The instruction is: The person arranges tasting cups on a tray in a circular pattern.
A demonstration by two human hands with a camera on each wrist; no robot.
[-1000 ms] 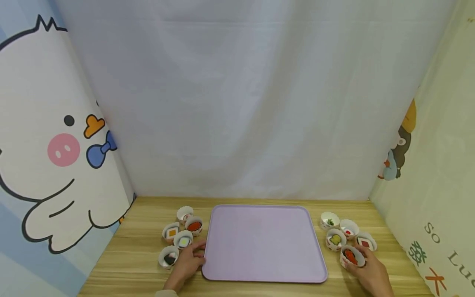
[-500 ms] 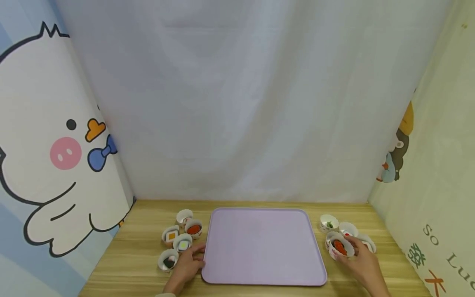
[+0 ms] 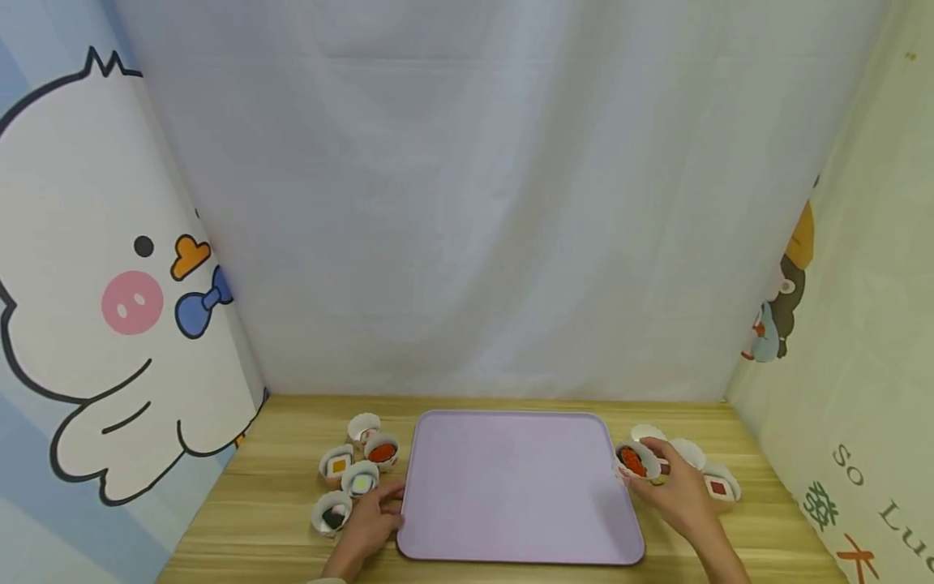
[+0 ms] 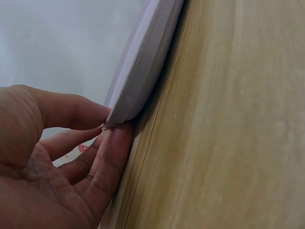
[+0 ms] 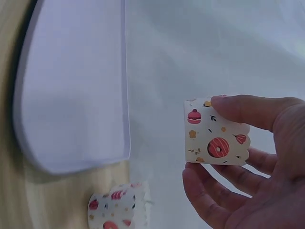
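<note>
Between my right hand's (image 3: 682,495) thumb and fingers is a small white paper baking cup (image 3: 620,471) with red-orange food in it. It is held above the table at the tray's right edge. The right wrist view shows the same paper cup (image 5: 217,131) gripped by its sides, with printed sweets on its wall; its contents are hidden there. My left hand (image 3: 370,523) is at the left edge of a flat lilac tray (image 3: 521,487). In the left wrist view, that hand pinches the tray's rim (image 4: 136,71), thumb on the rim and fingers below.
Several similar cups with small foods stand left of the tray, among them one cup with red filling (image 3: 382,452). More cups stand on the right, partly behind my right hand, including one with a dark red square (image 3: 721,485). A white curtain (image 3: 467,243) hangs behind the wooden table (image 3: 248,487).
My right hand has lifted the paper cup from the right group and carried it left and away from me to the tray's edge. My left hand stays at the tray.
</note>
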